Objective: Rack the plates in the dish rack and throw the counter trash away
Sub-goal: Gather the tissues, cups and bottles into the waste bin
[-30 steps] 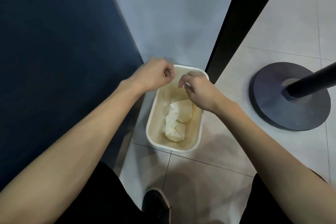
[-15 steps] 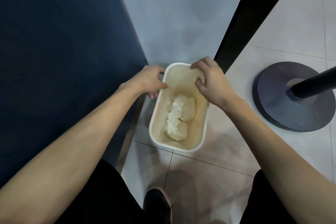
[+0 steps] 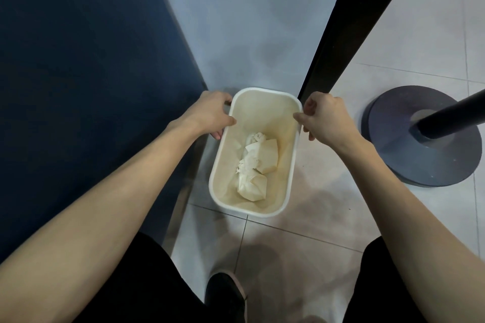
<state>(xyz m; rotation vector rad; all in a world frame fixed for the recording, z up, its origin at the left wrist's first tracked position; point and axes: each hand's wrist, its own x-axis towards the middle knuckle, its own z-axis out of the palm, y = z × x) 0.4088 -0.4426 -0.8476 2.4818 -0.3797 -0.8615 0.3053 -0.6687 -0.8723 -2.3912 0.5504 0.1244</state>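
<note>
Compared to a second ago the hands aren't bunched over the middle: left hand (image 3: 210, 113) grips the wastebasket (image 3: 252, 211) rim at 10 o'clock, right hand (image 3: 325, 118) at 2, and the crumpled paper trash (image 3: 256, 168) sits inside, so the trash bit looks done.

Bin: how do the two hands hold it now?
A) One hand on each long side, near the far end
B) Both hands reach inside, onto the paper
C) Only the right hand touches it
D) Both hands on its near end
A: the left hand grips the left rim of the bin and the right hand grips the right rim, both near its far end; the paper lies untouched inside.
</note>
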